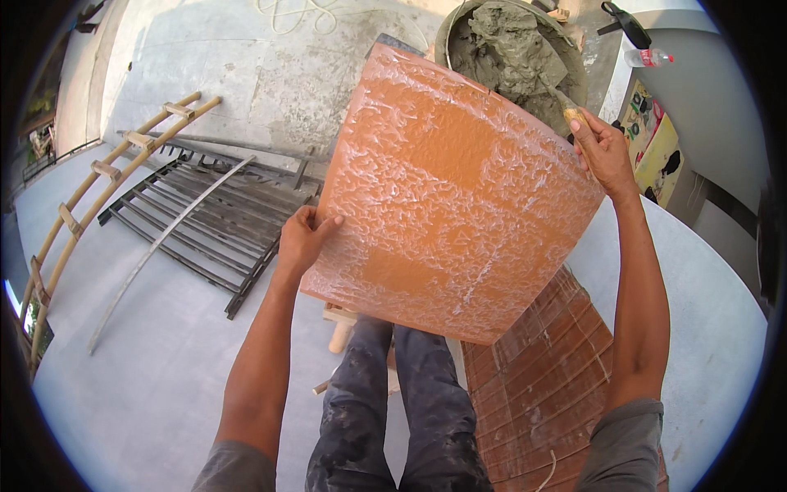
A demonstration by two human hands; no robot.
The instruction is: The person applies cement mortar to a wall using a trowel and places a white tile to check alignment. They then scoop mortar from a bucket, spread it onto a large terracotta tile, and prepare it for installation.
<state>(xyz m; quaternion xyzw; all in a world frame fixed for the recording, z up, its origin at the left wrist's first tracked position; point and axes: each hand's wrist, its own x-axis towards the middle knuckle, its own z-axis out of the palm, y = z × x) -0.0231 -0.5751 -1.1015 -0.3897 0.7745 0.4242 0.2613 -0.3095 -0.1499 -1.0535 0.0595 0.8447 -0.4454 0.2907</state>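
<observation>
A large square orange tile [451, 180], marked all over with whitish textured residue, is held up in front of me. My left hand [303, 242] grips its left edge, thumb lying on the visible face. My right hand [600, 152], at the upper right edge of the tile, is closed on the wooden handle [574, 116] of a trowel and also touches the tile's edge. The trowel's blade reaches up into a round tub [445, 33] of wet grey mortar [504, 45] just behind the tile. The tile hides the lower part of the tub.
A bamboo ladder [106, 171] leans at left beside dark metal grating [188, 238] crossed by a pale strip [135, 271]. Reddish tiles [525, 410] lie below at right of my legs. A plastic bottle [643, 57] rests near a ledge at top right. A loose cord [295, 20] lies above.
</observation>
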